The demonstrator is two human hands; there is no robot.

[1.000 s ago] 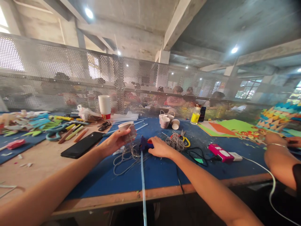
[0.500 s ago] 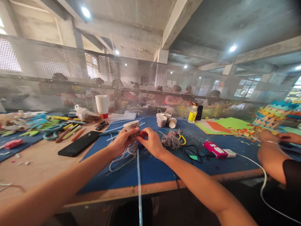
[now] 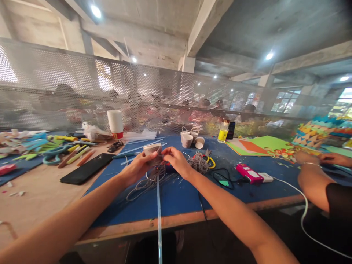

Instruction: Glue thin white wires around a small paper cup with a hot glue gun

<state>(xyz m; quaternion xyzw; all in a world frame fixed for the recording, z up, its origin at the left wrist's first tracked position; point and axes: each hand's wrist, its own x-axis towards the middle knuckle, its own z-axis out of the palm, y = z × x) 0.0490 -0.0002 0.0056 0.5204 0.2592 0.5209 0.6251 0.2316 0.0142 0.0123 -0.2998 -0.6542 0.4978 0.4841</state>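
A small paper cup (image 3: 153,149) wound with grey string is tilted in my left hand (image 3: 141,163), the thumb lying across its side. My right hand (image 3: 176,159) is closed in a pinch just right of the cup; whatever sits between its fingertips is hidden. Below the cup, loose grey string (image 3: 140,190) lies in loops on the blue mat (image 3: 121,211). From under my hands a long translucent stick (image 3: 159,220), like a glue stick, runs towards me past the table edge. A tangle of grey string (image 3: 200,162) lies right of my right hand, beside yellow-handled scissors (image 3: 211,162).
Small string-wrapped cups (image 3: 187,140) stand behind my hands. Left are a black phone (image 3: 87,169), blue scissors (image 3: 52,156) and stacked paper cups (image 3: 114,123). A pink device (image 3: 249,173) with a white cable, a yellow-labelled bottle (image 3: 223,132) and another person's arm (image 3: 312,176) are right.
The cup has turned slightly in my left hand, showing more of its side. My right hand has shifted a little up along the cup. The whole view has drifted slightly left.
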